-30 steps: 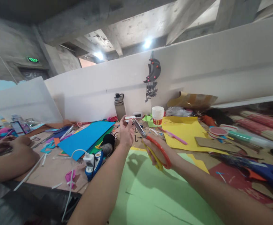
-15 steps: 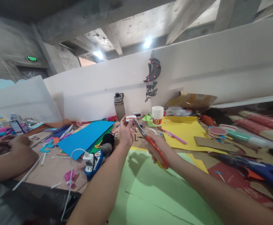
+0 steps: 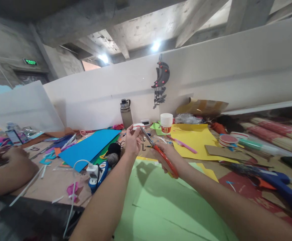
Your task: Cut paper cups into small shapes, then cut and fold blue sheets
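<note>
Fingers [image 3: 131,133] of the left hand [image 3: 133,142] pinch a small white piece [image 3: 138,126], held up over the table [image 3: 58,180]; the right hand [image 3: 166,158] is clenched around the red handles of the scissors [image 3: 158,152], blade tips just beside the piece; a green sheet [image 3: 161,201] lies beneath both forearms; a co-worker's hand [image 3: 15,160] rests far left.

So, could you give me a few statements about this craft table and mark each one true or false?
The right hand holds red-handled scissors. True.
The left hand is empty. False: it pinches a small white piece.
A green sheet lies below both hands. True.
The bottle lies on its side. False: it stands upright by the wall.
</note>
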`<state>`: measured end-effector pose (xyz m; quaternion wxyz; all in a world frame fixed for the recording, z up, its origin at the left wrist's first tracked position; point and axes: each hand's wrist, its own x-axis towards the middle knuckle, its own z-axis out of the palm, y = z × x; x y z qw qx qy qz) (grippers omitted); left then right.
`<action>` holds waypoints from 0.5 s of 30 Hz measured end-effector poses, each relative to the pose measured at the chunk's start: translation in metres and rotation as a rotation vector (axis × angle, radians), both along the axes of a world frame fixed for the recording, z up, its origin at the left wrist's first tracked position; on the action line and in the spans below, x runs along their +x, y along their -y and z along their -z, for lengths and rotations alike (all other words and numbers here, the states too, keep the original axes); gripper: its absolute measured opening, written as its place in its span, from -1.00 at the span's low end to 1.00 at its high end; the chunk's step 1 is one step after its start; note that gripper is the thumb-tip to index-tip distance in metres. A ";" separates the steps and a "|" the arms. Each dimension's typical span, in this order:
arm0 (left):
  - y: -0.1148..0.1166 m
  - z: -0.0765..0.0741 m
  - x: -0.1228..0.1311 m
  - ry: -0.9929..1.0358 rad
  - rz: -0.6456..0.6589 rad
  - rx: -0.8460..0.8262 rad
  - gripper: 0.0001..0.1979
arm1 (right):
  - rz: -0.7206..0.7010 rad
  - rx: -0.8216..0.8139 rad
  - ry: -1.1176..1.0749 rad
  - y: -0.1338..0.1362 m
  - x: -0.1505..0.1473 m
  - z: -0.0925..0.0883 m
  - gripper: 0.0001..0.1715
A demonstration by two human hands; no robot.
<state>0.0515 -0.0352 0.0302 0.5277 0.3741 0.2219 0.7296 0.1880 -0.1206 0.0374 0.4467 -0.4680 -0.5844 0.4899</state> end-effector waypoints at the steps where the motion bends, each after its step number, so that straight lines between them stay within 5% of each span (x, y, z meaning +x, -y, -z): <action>1: 0.000 0.000 0.000 -0.001 -0.003 -0.003 -0.57 | -0.004 -0.006 0.004 -0.002 0.000 0.001 -0.86; 7: -0.001 0.001 0.001 -0.003 -0.016 0.009 -0.57 | 0.014 -0.148 0.017 -0.010 0.000 0.002 -0.83; 15: -0.005 0.005 -0.003 0.054 0.112 0.053 -0.65 | 0.016 0.020 0.126 -0.001 0.000 0.000 -0.84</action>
